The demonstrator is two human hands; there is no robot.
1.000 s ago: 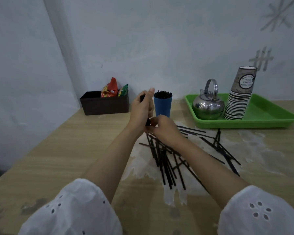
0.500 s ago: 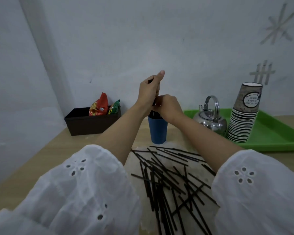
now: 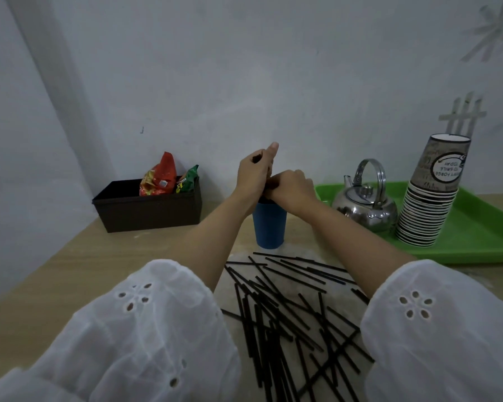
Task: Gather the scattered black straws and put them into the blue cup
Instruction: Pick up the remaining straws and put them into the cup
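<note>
Left hand [image 3: 253, 175] is closed around a small bundle of black straws whose dark ends show at the top of the fist, thumb raised, directly above the blue cup [image 3: 269, 226]. Right hand [image 3: 291, 188] is curled with fingers bent against the left hand over the cup's mouth; whether it grips any straw cannot be told. Both forearms emerge from white eyelet sleeves [image 3: 145, 329] in the foreground. The blue cup stands upright on the wooden tabletop [image 3: 70, 271], its rim hidden by the hands. Scattered black straws [image 3: 285, 309] lie crisscrossed on the tabletop just in front of the cup, between the two forearms. A dark open box [image 3: 148, 207] holding red and green snack packets [image 3: 159, 178] sits at the far left against the wall. A green tray [image 3: 476, 233] at the right carries a steel kettle [image 3: 366, 204] and a tilted stack of paper cups [image 3: 430, 198], stacked upside down.
</note>
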